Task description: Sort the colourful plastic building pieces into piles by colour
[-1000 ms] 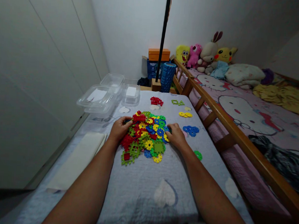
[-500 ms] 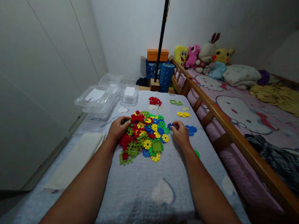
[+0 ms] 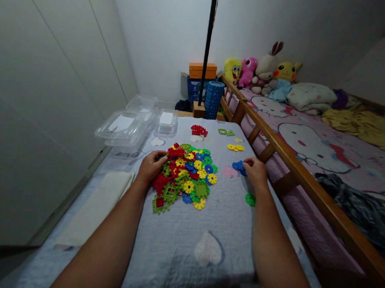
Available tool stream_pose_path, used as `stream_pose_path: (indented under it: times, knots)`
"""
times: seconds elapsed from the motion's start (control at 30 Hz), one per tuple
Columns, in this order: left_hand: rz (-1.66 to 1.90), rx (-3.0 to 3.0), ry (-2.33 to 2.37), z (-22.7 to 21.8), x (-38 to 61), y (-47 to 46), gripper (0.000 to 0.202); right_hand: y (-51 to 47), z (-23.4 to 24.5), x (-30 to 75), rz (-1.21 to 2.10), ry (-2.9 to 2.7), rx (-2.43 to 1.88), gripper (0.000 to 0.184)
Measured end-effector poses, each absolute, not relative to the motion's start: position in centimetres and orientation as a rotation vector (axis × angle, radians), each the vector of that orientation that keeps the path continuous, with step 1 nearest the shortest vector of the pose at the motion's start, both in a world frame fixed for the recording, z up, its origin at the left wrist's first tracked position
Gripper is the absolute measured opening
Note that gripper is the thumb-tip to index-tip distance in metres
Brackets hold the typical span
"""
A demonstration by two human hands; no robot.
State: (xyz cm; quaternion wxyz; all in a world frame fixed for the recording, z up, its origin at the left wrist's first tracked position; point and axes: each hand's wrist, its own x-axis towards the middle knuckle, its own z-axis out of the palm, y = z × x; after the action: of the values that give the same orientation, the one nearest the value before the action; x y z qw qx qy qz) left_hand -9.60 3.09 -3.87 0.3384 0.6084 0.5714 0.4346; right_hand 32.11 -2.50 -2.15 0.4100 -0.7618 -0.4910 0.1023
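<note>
Left of center in the frame, our left hand (image 3: 150, 165) curls against the left edge of the mixed pile (image 3: 189, 187) of plastic pieces on the tabletop (image 3: 173, 251); whether it grips one, we cannot tell. Right of center, apart from the pile, blue pieces (image 3: 238, 166) cluster, spread crosswise. Our right hand (image 3: 255, 169), much the nearer, meets them from the right, fingertips drawn close together, any grip hidden from us.
</note>
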Motion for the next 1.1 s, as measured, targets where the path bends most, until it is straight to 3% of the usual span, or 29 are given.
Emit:
stream_pose_path:
  times: [0.23,0.4,0.6,0.77,1.1]
  knots:
    - [1.13,1.612,1.499,-4.0,-9.7,3.2,0.049,-2.5,-2.9,31.9,0.029,-1.41,-2.067,0.011]
    - [1.115,1.632,1.512,-4.0,-9.8,3.2,0.05,-2.8,-2.2,29.8,-0.146,-1.491,-2.145,0.023]
    - [1.135,1.62,1.499,-4.0,-9.7,3.2,0.049,-2.8,-2.3,24.4,0.11,-1.909,-1.729,0.025]
    - [1.112,1.618,1.521,-3.7,-9.6,3.2,0.049,-3.0,-2.9,21.9,0.187,-2.023,-1.742,0.037]
    - [1.107,1.622,1.524,-4.0,-9.6,3.3,0.051,-2.7,-3.2,21.6,0.264,-1.947,-1.687,0.024]
